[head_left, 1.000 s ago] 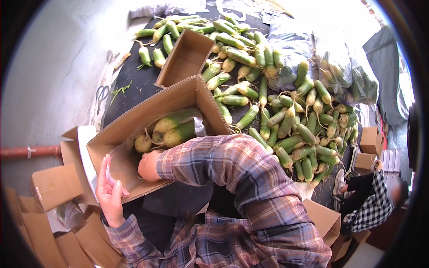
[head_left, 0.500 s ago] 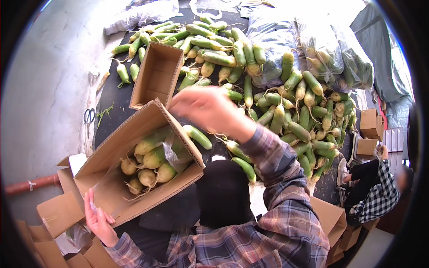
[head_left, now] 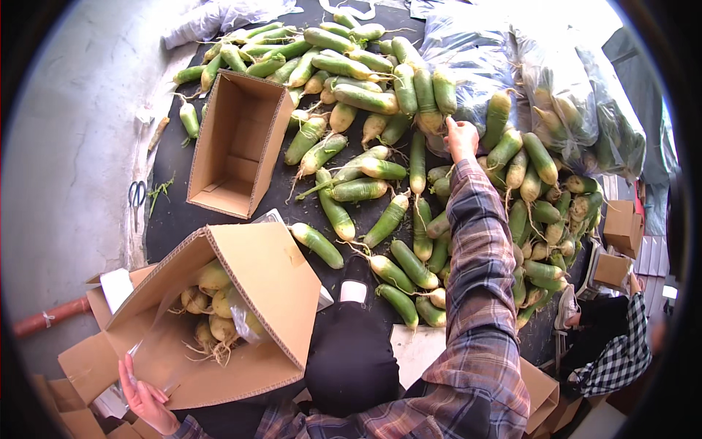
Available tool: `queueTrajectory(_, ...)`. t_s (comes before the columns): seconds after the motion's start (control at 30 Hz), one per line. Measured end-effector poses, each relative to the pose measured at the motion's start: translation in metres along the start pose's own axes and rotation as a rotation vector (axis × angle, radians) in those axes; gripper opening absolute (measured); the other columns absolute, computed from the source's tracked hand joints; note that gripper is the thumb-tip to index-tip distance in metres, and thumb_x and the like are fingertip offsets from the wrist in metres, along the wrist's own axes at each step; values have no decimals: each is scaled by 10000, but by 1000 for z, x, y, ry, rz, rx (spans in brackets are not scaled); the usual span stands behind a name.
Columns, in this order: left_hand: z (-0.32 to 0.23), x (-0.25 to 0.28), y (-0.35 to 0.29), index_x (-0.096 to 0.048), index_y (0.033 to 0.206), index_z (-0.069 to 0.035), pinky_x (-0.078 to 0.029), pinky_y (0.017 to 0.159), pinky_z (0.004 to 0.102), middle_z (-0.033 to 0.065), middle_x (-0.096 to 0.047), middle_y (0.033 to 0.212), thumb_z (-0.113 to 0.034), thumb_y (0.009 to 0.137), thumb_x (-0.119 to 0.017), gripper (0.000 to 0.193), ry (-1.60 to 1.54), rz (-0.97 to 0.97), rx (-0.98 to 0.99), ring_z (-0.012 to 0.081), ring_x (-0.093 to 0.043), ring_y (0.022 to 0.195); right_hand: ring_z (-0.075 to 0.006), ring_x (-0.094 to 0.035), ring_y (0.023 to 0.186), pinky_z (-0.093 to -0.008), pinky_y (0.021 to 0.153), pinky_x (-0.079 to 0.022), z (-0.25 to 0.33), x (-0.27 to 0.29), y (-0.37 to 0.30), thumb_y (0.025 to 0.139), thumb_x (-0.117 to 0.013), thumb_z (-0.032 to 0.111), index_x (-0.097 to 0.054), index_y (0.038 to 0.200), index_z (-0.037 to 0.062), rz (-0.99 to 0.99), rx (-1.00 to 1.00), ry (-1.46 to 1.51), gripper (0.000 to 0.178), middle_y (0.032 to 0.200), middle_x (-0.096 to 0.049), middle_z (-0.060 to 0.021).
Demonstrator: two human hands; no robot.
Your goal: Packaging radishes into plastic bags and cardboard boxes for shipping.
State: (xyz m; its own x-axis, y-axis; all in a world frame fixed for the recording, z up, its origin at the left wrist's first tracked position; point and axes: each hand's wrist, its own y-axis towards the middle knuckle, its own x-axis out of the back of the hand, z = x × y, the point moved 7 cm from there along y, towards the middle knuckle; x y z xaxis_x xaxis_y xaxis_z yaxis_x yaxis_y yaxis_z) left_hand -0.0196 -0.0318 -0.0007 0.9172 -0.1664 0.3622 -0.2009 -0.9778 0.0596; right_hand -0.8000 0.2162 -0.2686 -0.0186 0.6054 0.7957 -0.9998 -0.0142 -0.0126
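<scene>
A cardboard box [head_left: 267,274] leans tilted at the lower left, its open side showing a clear plastic liner and several green-and-white radishes [head_left: 216,301] bunched inside. My left hand [head_left: 146,399] holds the box's near lower corner by the liner, index finger raised. Stretched far forward, my right hand [head_left: 462,140] has its fingers curled at the pale lower end of a green radish [head_left: 444,91], by the pile's upper middle. My palm hides part of that grip.
Loose radishes [head_left: 358,190] spread over the dark mat. An open cardboard box [head_left: 238,146] stands beyond the tilted one. Filled plastic bags [head_left: 552,95] lie at the back right. Scissors [head_left: 137,194] rest at the left. A person in a checkered sleeve [head_left: 618,358] sits at the right.
My right hand has left the tilted box and reached forward and right to the radishes. The box has swung lower and turned, with my left hand still at its corner.
</scene>
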Motion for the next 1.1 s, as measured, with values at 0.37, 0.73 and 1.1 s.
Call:
queueTrajectory(0.37,2,1,6,-276,1405,23,-342,401,127,229,-334,1428,-70,946,-397,483,68,-13,22,-13,-360,440,-330,-635,897,-402,786,-484,20,-5,-7,806,-612,348,-700,906,99,30,118,-125,283,932,-671,-148)
queueTrajectory(0.73,-6,0,4,-277,1400,37,-340,410,126,266,-340,1409,-91,949,-391,483,54,12,-26,-9,-363,438,-130,-559,574,-284,581,-457,-63,-45,-257,859,-602,196,-645,796,10,968,-80,244,201,647,-607,-38)
queueTrajectory(1.1,-6,-3,3,-277,1397,49,-350,432,127,274,-350,1399,-74,930,-426,505,23,14,-29,-1,-380,463,-316,-644,865,-412,762,-490,-25,-9,-206,747,-708,395,-673,945,63,635,151,-456,388,890,-671,-164)
